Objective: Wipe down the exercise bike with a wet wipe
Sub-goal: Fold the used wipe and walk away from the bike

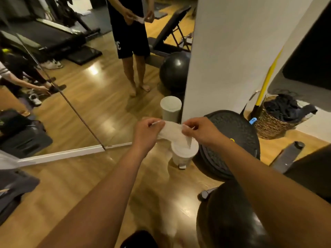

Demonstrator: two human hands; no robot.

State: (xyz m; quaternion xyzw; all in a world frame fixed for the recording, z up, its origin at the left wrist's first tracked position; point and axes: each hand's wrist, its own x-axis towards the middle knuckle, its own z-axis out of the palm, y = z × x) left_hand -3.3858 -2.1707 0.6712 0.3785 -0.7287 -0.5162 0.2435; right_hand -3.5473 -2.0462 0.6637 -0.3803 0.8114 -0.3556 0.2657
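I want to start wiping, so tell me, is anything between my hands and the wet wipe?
Nothing is: the left hand and right hand already pinch the wet wipe at its two ends, stretched between them above a white pedal bin. No exercise bike shows clearly, so that path cannot be judged.

Left hand [146,130] and right hand [200,129]: bare, with bare forearms running back from the grip. In the mirror [80,97] beyond the grip: black top [116,8], black shorts [131,40] with white lettering, bare feet [139,88].

A gym room: treadmill [53,36], bench [172,31], exercise ball [174,72] (reflected in a wall mirror [100,83]).
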